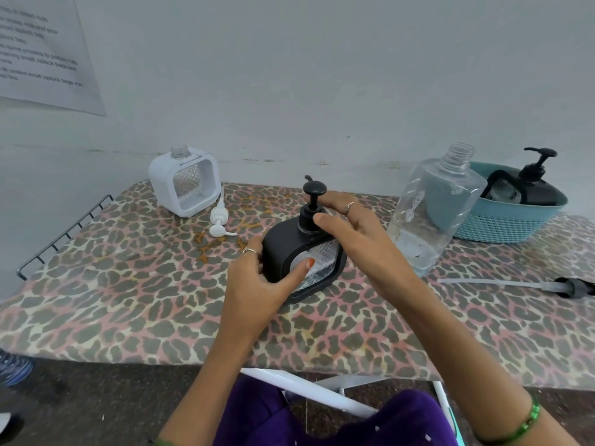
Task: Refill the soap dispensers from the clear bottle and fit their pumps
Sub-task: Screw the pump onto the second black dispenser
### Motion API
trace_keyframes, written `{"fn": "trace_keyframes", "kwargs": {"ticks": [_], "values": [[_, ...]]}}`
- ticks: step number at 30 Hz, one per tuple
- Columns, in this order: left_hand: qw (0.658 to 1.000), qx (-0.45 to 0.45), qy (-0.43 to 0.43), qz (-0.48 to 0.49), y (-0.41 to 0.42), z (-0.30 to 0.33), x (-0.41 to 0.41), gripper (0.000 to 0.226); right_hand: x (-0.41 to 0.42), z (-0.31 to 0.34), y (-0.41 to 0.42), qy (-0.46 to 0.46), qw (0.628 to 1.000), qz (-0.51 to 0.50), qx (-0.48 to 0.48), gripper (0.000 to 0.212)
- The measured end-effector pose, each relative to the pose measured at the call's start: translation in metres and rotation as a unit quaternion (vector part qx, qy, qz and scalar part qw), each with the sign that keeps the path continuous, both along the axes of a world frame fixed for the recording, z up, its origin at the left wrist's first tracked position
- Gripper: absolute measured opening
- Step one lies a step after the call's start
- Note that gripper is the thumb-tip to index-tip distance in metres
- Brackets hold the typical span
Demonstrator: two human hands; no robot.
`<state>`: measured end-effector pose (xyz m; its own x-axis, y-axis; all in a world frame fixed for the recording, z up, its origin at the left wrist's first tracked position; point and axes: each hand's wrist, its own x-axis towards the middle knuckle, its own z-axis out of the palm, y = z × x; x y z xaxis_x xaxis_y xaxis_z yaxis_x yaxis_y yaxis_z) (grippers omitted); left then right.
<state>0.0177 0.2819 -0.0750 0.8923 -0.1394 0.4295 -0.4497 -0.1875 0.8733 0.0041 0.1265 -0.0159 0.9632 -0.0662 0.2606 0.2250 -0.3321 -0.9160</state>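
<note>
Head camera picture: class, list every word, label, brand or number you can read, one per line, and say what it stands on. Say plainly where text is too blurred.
Paper sheet taped to the wall: several printed lines, mostly too blurred; "small ziplock bags" can be made out, but only tentatively.
Clear bottle: small white marks, not readable as text.
Black dispenser, white dispenser, basket: no text visible.

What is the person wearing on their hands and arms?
Both forearms are bare, with no sleeves in view. The left hand has a silver ring on one finger and an orange-red painted thumbnail. The right hand wears a silver ring too, and a green bangle circles the right wrist. A hint of green shows at the left wrist as well.
</note>
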Motion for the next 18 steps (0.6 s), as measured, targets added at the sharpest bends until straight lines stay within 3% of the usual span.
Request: {"fn": "trace_keyframes", "kwargs": {"ticks": [4, 8, 14, 18], "values": [[1.000, -0.010, 0.008, -0.007, 0.0005, -0.0005, 0.0001, 0.040, 0.0026, -0.0020, -0.0001, -0.003, 1.000, -0.024, 0.015, 0.016], [1.000, -0.006, 0.006, -0.007, -0.0001, 0.0002, -0.0003, 0.044, 0.0033, -0.0056, 0.0041, 0.001, 0.998, -0.066, 0.022, 0.036], [1.000, -0.013, 0.009, -0.007, -0.0004, 0.0000, -0.0006, 0.039, -0.0012, -0.0022, 0.0011, 0.021, 0.999, -0.002, 0.037, 0.033], [1.000, -0.019, 0.012, -0.009, -0.0006, 0.0007, -0.0014, 0.039, 0.0000, -0.0040, -0.0002, 0.013, 0.999, -0.022, 0.047, 0.027]]}}
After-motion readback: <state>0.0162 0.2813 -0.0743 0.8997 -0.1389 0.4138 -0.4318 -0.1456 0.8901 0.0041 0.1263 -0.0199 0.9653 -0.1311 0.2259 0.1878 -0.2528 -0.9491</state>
